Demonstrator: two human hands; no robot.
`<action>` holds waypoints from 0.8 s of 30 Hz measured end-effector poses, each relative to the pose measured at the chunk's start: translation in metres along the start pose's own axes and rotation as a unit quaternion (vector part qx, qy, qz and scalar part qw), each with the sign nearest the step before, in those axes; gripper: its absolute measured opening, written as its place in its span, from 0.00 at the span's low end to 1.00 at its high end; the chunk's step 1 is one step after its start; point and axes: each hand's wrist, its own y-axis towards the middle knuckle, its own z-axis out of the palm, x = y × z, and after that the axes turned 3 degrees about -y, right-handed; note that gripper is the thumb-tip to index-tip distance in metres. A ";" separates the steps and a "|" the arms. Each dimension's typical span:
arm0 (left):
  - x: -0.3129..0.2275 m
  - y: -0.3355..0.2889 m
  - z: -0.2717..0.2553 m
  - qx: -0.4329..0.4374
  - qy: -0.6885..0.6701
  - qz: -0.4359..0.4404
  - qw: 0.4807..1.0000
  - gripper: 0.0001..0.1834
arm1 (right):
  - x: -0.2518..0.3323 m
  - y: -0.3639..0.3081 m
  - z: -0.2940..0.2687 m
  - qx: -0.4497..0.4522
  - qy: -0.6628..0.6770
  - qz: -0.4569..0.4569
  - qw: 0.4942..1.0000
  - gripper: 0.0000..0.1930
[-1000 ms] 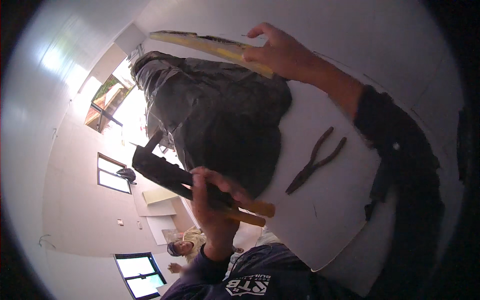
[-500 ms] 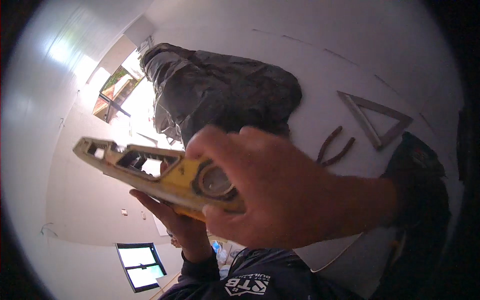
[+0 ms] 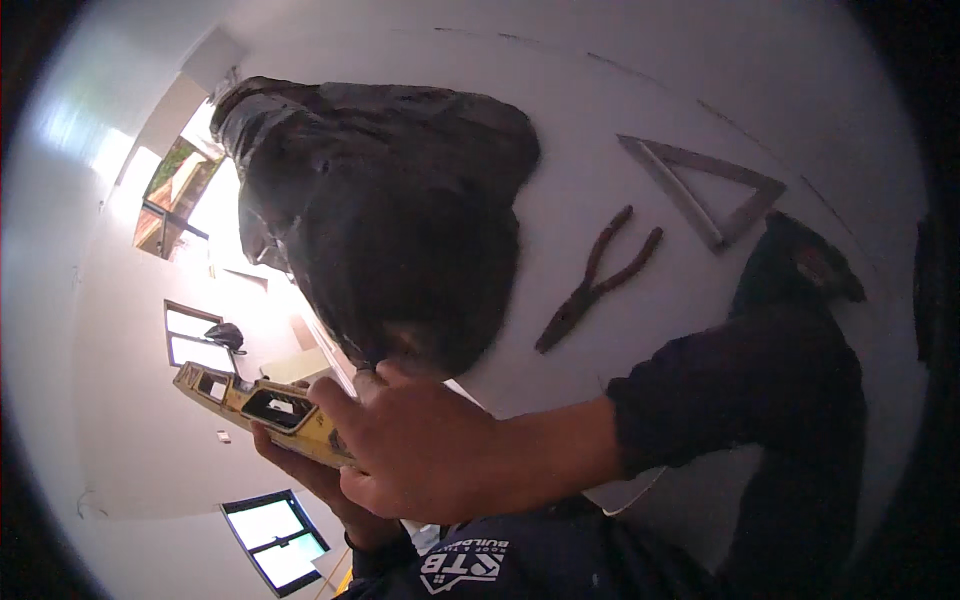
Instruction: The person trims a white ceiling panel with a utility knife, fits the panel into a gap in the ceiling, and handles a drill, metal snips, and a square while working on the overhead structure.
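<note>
A yellow torpedo level, worn and with cut-out windows, is held up in front of me and slants down to the right. My left hand supports it from below, fingers along its lower side. Over its right end, my right hand is closed, thumb and fingers pinching the body and hiding that part. Just beyond the right hand lies a crumpled black plastic bag. Pliers with reddish-brown handles rest with their handles spread on the white surface, right of the bag.
A grey metal triangular square lies beyond the pliers. Near my right sleeve is a dark green item whose kind is unclear. Short dark dashes mark the white surface. Windows show on the left.
The level and both hands have moved lower and farther from view. My right hand now covers the level's round middle part. The view has shifted, bringing the whole pliers into sight.
</note>
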 end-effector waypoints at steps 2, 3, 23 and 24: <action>-0.007 0.011 -0.013 -0.003 -0.078 -0.072 0.994 0.36 | 0.001 0.004 0.011 0.009 -0.007 0.007 1.000 0.38; -0.008 0.018 -0.022 -0.010 -0.156 -0.134 0.979 0.34 | -0.001 0.004 0.017 0.018 -0.015 0.004 1.000 0.39; 0.248 0.046 -0.241 -0.007 -0.244 -0.311 0.919 0.32 | 0.000 -0.053 -0.125 0.115 -0.272 -0.014 0.955 0.12; 0.254 0.048 -0.242 -0.012 -0.251 -0.312 0.916 0.31 | 0.007 -0.055 -0.128 0.073 -0.269 0.065 0.958 0.12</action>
